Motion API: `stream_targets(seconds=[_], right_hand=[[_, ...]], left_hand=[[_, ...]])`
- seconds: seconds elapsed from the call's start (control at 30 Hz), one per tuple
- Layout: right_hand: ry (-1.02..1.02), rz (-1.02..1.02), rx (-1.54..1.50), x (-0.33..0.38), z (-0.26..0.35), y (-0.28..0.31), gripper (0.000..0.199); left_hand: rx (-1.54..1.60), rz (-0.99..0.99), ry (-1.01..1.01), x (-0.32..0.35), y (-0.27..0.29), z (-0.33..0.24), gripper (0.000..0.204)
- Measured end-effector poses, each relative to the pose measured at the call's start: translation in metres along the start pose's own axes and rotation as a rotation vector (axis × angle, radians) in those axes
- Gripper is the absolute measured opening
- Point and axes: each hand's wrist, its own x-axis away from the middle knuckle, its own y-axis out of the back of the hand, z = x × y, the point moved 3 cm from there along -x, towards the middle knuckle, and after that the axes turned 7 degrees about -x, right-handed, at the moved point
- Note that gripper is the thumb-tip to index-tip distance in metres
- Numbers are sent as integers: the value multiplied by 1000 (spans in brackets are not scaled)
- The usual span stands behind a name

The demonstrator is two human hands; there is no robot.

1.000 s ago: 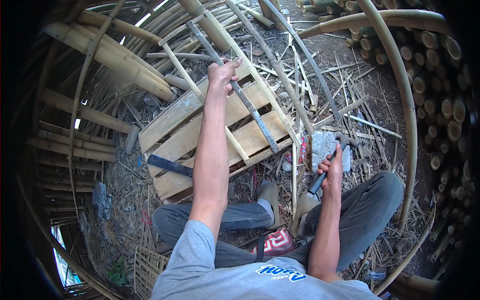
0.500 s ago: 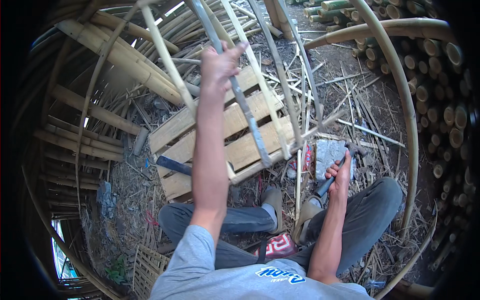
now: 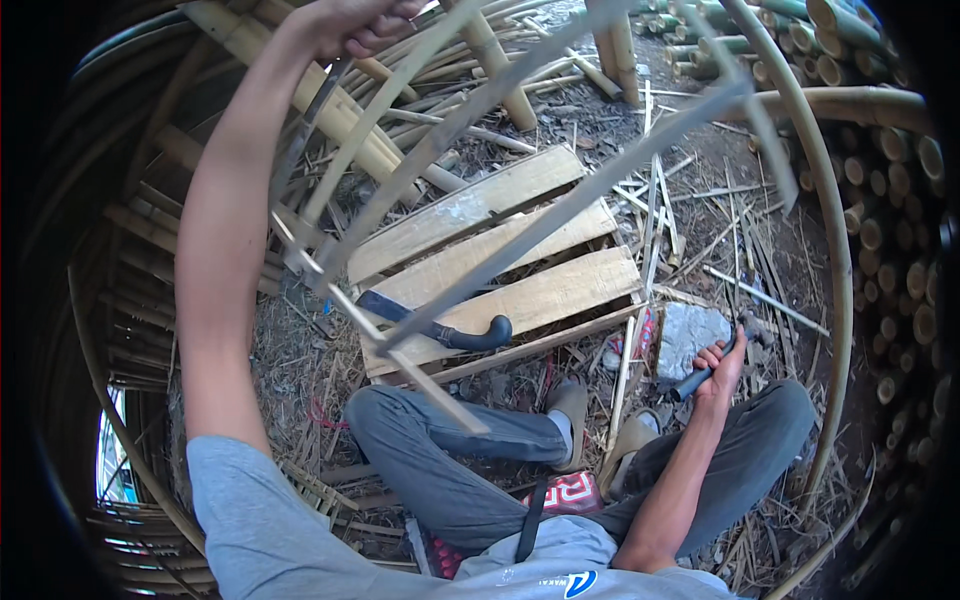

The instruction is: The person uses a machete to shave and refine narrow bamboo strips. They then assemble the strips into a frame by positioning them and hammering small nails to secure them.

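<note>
At the top left, my left arm is stretched out and my left hand [image 3: 365,28] is closed on a frame of bamboo slats [image 3: 570,210]. The frame hangs tilted and partly blurred over the workspace, its far slats running to the upper right. My right hand [image 3: 718,372] is wrapped around the dark handle of a hammer [image 3: 692,385]. The hammer's head is just right of a pale concrete block [image 3: 690,337]. Below the frame, a low wooden slatted platform [image 3: 540,290] stands on the ground. On it lies a dark tool with a curved black handle [image 3: 470,337].
Stacked cut bamboo poles [image 3: 870,230] stand at the right, behind a bent bamboo pole [image 3: 825,210]. Bamboo poles and slats [image 3: 340,110] lie at the far left. Strips and shavings litter the ground around my crossed legs [image 3: 460,430].
My left hand has moved up and to the left, swinging and turning the slat frame, uncovering the curved-handled tool. My right hand still grips the hammer by the block.
</note>
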Motion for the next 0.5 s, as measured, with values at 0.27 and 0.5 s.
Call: stream_targets(seconds=[0.27, 0.5], right_hand=[[102, 51, 16, 13, 5, -12, 48], [193, 218, 473, 42, -22, -70, 39]], left_hand=[[-478, 166, 68, -31, -90, 40, 70], [-536, 420, 162, -41, -161, 41, 71]])
